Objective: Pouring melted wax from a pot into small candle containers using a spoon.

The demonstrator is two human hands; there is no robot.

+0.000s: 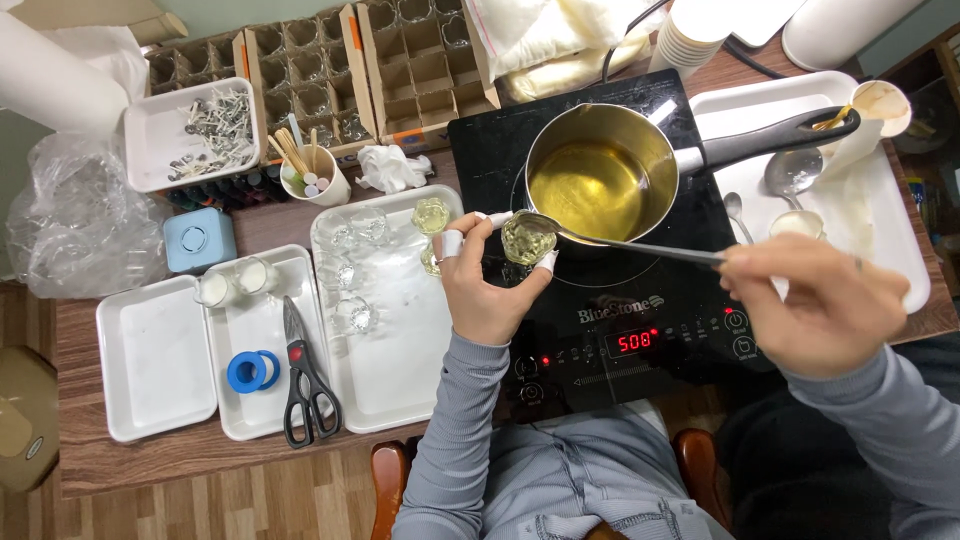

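My left hand [487, 285] holds a small faceted glass cup [527, 240] filled with yellow liquid, over the black induction cooktop [600, 330]. My right hand [815, 305] grips the long handle of a metal ladle [620, 243], whose bowl rests right above the cup. Behind them a steel saucepan [600, 175] with a black handle holds yellow melted liquid on the cooktop. Some of my left fingertips wear white tape.
A white tray [395, 350] holds several empty glass cups and one filled cup [432, 215]. Trays to the left carry scissors [305, 380], a blue tape roll [252, 370] and two white-filled jars [235, 283]. A right tray [890, 230] holds spoons. Cardboard dividers stand behind.
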